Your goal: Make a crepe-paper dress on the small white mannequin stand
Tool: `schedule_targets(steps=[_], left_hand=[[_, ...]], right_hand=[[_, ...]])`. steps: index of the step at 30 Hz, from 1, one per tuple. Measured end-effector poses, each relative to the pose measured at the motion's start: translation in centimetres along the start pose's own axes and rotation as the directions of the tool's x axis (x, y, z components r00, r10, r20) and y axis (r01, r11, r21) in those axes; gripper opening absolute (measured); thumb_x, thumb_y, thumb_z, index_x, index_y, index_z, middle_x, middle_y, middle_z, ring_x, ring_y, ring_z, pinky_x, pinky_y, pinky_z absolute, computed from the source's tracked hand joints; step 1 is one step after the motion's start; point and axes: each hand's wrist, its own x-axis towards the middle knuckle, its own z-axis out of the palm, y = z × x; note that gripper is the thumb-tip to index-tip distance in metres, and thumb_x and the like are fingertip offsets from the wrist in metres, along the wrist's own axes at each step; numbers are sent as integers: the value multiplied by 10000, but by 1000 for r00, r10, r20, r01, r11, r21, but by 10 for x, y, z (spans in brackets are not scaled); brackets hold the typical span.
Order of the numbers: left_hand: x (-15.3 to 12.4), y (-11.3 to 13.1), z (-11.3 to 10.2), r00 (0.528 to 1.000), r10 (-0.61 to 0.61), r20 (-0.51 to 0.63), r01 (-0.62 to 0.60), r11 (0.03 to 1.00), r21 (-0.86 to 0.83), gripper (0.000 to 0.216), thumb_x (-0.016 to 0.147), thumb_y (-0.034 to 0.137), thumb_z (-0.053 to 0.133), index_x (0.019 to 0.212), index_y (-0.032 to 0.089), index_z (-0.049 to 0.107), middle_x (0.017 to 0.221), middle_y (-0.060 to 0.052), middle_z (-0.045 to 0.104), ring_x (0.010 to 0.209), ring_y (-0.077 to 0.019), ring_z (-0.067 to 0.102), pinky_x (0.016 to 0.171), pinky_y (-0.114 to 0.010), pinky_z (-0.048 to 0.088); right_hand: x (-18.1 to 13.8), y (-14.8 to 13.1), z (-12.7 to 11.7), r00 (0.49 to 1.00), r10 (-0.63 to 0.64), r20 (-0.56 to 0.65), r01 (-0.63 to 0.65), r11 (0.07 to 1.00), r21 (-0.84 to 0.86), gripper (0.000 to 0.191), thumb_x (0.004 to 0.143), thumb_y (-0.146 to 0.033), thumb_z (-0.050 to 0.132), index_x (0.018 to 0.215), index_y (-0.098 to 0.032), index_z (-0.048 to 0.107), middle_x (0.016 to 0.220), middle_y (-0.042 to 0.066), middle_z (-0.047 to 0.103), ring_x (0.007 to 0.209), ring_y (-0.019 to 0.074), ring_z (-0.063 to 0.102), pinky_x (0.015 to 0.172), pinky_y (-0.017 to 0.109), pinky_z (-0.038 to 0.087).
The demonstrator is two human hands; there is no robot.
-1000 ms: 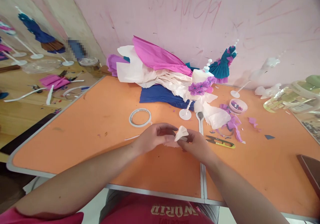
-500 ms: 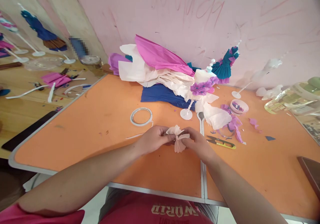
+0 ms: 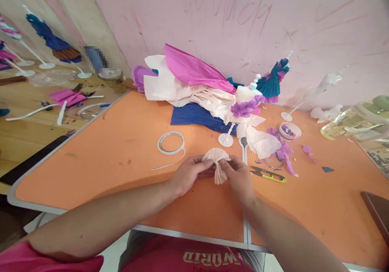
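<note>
A cream crepe-paper flower [image 3: 216, 155], pleated and gathered at its centre, is held between my two hands above the orange table [image 3: 121, 162]. My left hand [image 3: 191, 172] grips its left side, thumb on top. My right hand [image 3: 238, 176] pinches the right side near the centre with thumb and fingers. The fingertips beneath the paper are partly hidden. Beyond the hands stands a small white mannequin [image 3: 226, 139] dressed in cream paper with purple paper flowers [image 3: 244, 109]. To the right of my right hand lie yellow thread snips [image 3: 269, 174].
A roll of double-sided tape [image 3: 158, 143] lies left of the hands with a loose strip trailing. Crepe sheets in pink [image 3: 194, 67], cream and blue [image 3: 194, 116] are piled behind. At right are a small bowl [image 3: 290, 131], purple scraps [image 3: 284, 152] and a clear bottle [image 3: 355, 122].
The cream paper has been spread into a rounder fan at the top. My right thumb has moved in to its centre.
</note>
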Motion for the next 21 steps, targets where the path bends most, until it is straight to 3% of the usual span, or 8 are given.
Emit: schedule_targets(steps=[3,6,8,12,14,18,21], left_hand=[[1,6,-5,997,78,-29,-66,956,284,395,847,521,672,1002,158,696,982,-62,744,990,-258,674,941,-383,489],[3,10,-10,986,91,-137,-20,892,452,403,822,549,686,946,166,703,944,-47,739,976,-257,664,907,-359,477],[5,10,-10,982,79,-174,-3,918,398,396,800,542,713,900,160,710,913,-48,742,966,-255,673,918,-362,481],[7,10,-7,976,76,-205,-27,973,230,383,773,522,745,907,163,723,927,-53,753,983,-258,684,954,-375,494],[6,11,-5,972,71,-223,-8,963,271,360,760,511,759,863,169,720,907,-48,757,969,-263,686,939,-374,496],[2,14,-3,974,67,-218,13,939,345,345,756,509,763,844,178,726,898,-39,763,959,-265,686,922,-371,494],[1,11,-3,979,38,-198,31,943,332,373,757,524,755,889,175,743,927,-54,766,990,-275,681,943,-388,491]], right_hand=[[3,-4,-6,999,3,53,6,985,-172,267,757,-435,743,883,-202,714,839,31,706,785,185,630,765,330,481],[4,-6,-10,1000,-7,23,13,960,-280,229,767,-395,728,887,-201,717,872,36,706,836,195,626,784,331,470],[3,-5,-10,998,48,41,-41,986,-160,264,767,-412,728,912,-193,702,876,39,698,826,192,624,776,330,476],[-1,-4,-7,973,117,201,-137,987,85,306,797,-444,708,1000,-218,671,916,24,683,808,173,613,742,305,483],[-3,-5,-6,972,92,215,-102,994,37,305,800,-455,718,1004,-237,658,835,0,665,754,159,589,708,289,463],[-3,-6,-6,990,70,126,-49,986,-162,320,793,-506,733,845,-207,633,591,-38,554,574,121,468,591,269,366],[0,-3,-6,993,93,74,-90,995,-31,350,738,-503,781,805,-202,615,620,-39,552,572,115,471,581,268,362]])
